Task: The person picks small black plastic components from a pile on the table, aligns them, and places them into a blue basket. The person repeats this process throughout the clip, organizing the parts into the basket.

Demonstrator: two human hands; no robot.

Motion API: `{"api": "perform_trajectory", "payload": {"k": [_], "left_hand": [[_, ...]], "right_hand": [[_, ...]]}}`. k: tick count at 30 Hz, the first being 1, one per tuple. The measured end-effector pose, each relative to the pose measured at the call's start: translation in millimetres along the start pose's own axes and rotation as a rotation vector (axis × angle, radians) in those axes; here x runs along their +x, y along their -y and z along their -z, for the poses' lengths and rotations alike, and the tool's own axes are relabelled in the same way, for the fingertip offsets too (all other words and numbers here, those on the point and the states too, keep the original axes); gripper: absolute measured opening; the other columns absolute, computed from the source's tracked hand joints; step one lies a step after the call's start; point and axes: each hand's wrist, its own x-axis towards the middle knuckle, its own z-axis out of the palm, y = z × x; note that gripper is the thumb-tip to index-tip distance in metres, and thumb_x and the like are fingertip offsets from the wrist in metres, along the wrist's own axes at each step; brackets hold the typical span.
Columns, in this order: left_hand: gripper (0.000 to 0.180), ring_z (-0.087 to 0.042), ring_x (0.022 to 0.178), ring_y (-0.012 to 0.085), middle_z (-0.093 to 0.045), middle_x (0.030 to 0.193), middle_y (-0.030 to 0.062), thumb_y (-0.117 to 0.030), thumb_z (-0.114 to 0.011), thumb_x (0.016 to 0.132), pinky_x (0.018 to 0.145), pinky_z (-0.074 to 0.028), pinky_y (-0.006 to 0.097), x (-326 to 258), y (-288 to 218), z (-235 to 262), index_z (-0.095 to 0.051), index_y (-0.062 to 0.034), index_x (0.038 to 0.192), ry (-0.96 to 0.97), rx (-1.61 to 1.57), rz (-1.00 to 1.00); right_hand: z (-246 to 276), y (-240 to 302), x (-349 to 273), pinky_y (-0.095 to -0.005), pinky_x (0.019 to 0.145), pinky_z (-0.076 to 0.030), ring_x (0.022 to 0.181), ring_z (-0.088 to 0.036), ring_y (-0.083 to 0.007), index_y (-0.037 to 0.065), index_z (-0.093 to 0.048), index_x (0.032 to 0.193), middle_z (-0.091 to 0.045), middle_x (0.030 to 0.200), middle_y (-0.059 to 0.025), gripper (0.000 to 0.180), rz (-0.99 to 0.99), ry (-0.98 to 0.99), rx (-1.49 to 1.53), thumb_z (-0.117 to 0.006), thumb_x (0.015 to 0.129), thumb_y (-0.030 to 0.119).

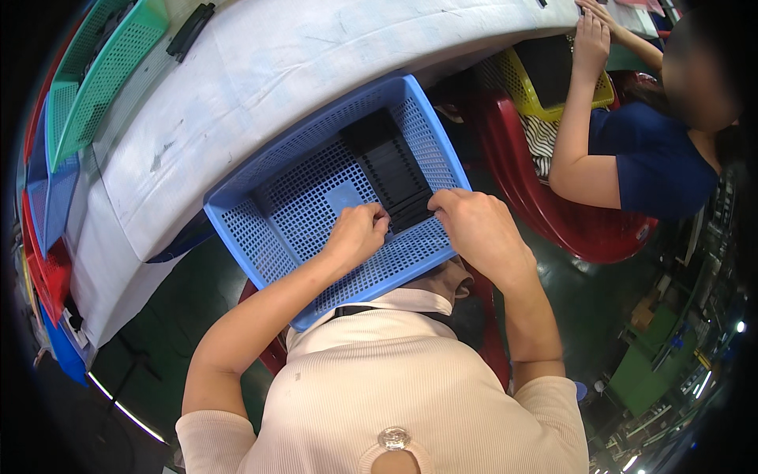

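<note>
Looks like lining up black strips [387, 162] in the blue basket [257, 237]; left hand [357, 235] and right hand [478, 227] fingers curled, can't tell if gripping. Next probably needs even nudging.

Blue bskt [436, 146], which I take as the dial's centre, is molded plastic, open mesh walls, smooth semi-gloss rim. Black strips [384, 158] inside: plastic-looking, mostly matt, ridged in rows. Tbl cover [245, 87], 11 o'clock: white, matt, creased & scuffed; cloth or paper, can't tell. Green bskt [114, 91], 10 o'clock: perforated plastic, slight sheen. Red chair [517, 186], 3 o'clock: smooth plastic, v. glossy, bright highlights. Yellow bskt [606, 93], approx. 2 o'clock: plastic mesh. Navy sleeve [655, 170], 3 o'clock: matt cloth. Beige top [371, 371], 6 o'clock: soft, fine-ribbed knit, w/ shiny metal-look ornament [394, 438].
</note>
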Motion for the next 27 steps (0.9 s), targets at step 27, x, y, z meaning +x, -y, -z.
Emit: {"api": "perform_trajectory", "payload": {"k": [27], "left_hand": [[0.057,-0.069,0.068,0.0295,-0.070,0.078,0.0170,-0.007,-0.056,0.078,0.063,-0.055,0.039,2.2,-35.9,-7.2,-0.055,-0.0071,0.135,0.300,0.672,-0.421]], "right_hand": [[22.0,2.6,-8.0,-0.0407,0.063,-0.053,0.072,-0.067,-0.0323,0.005,-0.065,0.095,-0.068,0.086,-0.0116,0.010,-0.067,-0.262,0.116,-0.063,0.088,0.011]]}}
